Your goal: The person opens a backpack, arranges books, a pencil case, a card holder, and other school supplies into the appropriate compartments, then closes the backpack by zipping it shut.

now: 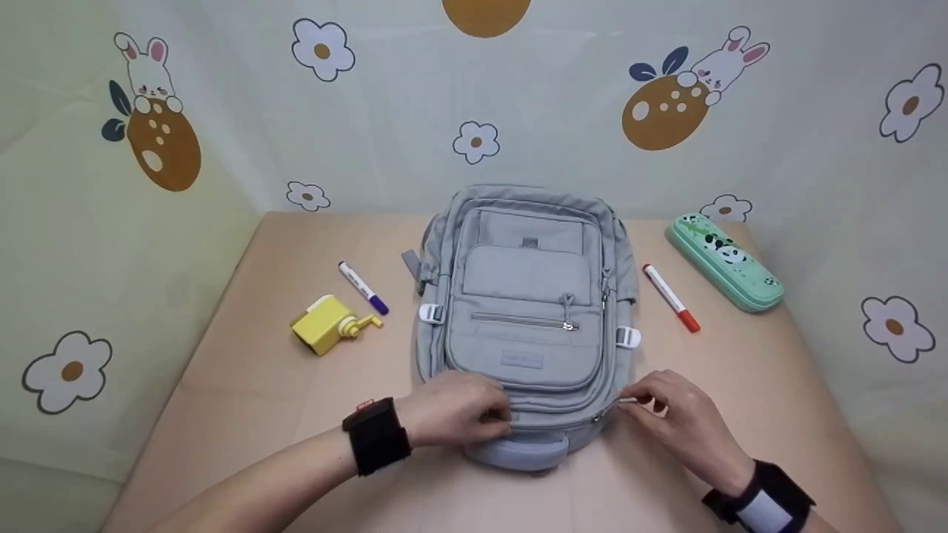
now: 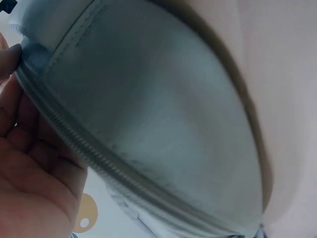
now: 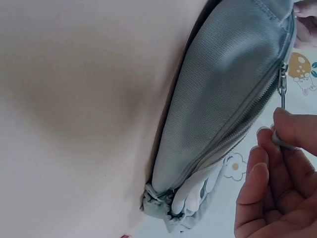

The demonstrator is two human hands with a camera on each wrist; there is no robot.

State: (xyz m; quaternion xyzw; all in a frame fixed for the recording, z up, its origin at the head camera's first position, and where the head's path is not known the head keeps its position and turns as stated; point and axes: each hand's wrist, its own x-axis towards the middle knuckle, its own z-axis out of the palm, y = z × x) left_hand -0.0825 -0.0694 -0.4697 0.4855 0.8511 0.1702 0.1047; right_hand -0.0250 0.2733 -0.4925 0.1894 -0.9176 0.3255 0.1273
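A grey backpack (image 1: 527, 277) lies front side up on the table, its top handle (image 1: 518, 453) towards me. At the handle end, my left hand (image 1: 463, 409) grips the bag's edge, thumb on one side and curled fingers on the other. In the left wrist view that hand (image 2: 37, 163) is beside the zipper seam (image 2: 94, 156). Off the bag's right corner, my right hand (image 1: 678, 418) pinches a zipper pull between thumb and fingers. The right wrist view shows the zipper slider (image 3: 282, 79) partway along the track, with the teeth parted below it.
Left of the backpack lie a purple-capped marker (image 1: 363, 287) and a yellow crank-handled device (image 1: 324, 326). To its right are a red-capped marker (image 1: 670, 297) and a green panda pencil case (image 1: 726, 263). A patterned curtain (image 1: 548, 96) stands behind the wooden table (image 1: 296, 400).
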